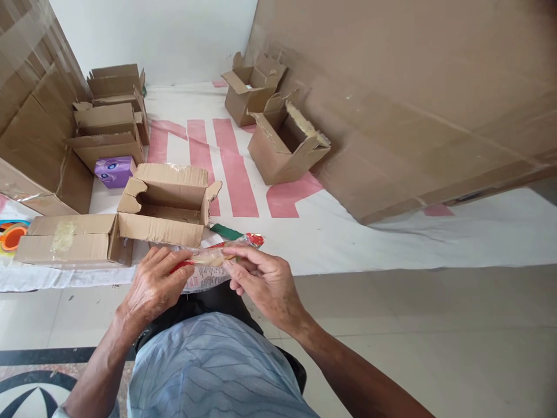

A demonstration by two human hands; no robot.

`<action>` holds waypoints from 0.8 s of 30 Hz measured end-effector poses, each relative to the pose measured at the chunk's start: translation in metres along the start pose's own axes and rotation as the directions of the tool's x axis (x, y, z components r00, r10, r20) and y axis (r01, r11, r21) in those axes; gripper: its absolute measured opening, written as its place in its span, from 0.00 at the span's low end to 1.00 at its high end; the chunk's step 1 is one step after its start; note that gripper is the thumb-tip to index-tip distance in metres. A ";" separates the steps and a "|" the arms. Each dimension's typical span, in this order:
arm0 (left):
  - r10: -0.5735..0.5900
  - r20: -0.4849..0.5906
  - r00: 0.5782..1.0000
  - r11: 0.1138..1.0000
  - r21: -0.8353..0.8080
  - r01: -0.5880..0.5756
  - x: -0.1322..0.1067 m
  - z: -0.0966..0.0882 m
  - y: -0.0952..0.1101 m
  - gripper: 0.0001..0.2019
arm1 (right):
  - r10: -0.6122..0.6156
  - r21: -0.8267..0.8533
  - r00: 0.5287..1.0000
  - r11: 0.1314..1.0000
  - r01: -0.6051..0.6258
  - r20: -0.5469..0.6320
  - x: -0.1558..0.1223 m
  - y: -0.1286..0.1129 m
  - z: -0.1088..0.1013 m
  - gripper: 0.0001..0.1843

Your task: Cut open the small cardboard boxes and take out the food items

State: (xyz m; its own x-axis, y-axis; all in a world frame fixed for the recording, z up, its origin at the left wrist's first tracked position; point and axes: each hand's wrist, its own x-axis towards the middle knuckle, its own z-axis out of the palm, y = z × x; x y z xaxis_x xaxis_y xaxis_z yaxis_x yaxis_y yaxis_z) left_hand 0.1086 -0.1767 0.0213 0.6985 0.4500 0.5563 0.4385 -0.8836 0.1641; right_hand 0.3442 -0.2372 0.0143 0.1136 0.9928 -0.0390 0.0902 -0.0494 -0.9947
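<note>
A clear plastic packet with red parts (pixel 208 255) stretches between my hands at the table's front edge. My left hand (pixel 159 281) is closed on its left side, fingers bent over the top. My right hand (pixel 267 284) pinches the packet's right side between thumb and fingers. Below the fingers hangs a see-through part with small printed text (pixel 206 277). What the packet holds is too unclear to name. A crinkled red end (pixel 255 238) sticks out beyond my right fingers. Just behind lies a flat green strip (pixel 226 232), partly hidden.
An open carton (pixel 172 226) stands behind my left hand, beside a taped carton (pixel 65 238). A purple box (pixel 115 171) and several open cartons (pixel 107 125) are farther left. Two open cartons (pixel 282 148) stand by a large cardboard box (pixel 413 116). Tape rolls (pixel 13 238) lie far left.
</note>
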 end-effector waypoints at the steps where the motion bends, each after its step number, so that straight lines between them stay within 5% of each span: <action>1: -0.002 0.004 1.000 1.000 0.001 0.002 0.000 0.000 0.000 0.07 | -0.042 -0.043 0.999 0.998 0.041 -0.009 0.001 -0.001 -0.001 0.16; 4: -0.008 0.008 1.000 1.000 0.003 0.008 0.000 -0.001 0.001 0.07 | -0.291 -0.265 0.953 0.929 0.260 -0.087 0.005 -0.009 -0.005 0.08; 6: -0.009 0.008 1.000 1.000 -0.001 0.009 0.001 -0.002 0.002 0.07 | -0.526 -0.424 0.849 0.781 0.459 -0.051 0.009 -0.018 -0.006 0.05; 9: -0.010 0.009 1.000 1.000 -0.002 0.010 0.003 -0.002 0.003 0.08 | -0.740 -0.513 0.647 0.490 0.705 0.182 0.014 -0.031 -0.003 0.05; 12: -0.006 0.002 1.000 1.000 0.003 0.006 0.004 -0.003 0.004 0.08 | -0.751 -0.514 0.537 0.309 0.800 0.385 0.022 -0.033 0.003 0.05; 17: -0.009 -0.001 1.000 1.000 0.002 0.009 0.004 -0.003 0.004 0.09 | -0.677 -0.525 0.513 0.215 0.824 0.527 0.035 -0.019 0.006 0.06; 24: -0.002 0.002 1.000 1.000 0.005 0.002 0.003 -0.003 0.004 0.08 | -0.654 -0.510 0.522 0.232 0.828 0.548 0.042 -0.007 -0.002 0.08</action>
State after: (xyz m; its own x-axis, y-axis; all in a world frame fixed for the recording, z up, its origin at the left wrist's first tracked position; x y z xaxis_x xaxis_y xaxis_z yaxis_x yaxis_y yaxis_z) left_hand 0.1107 -0.1788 0.0260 0.6988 0.4520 0.5544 0.4426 -0.8821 0.1613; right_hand 0.3504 -0.1957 0.0194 -0.5423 0.6101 0.5777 0.6201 0.7546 -0.2149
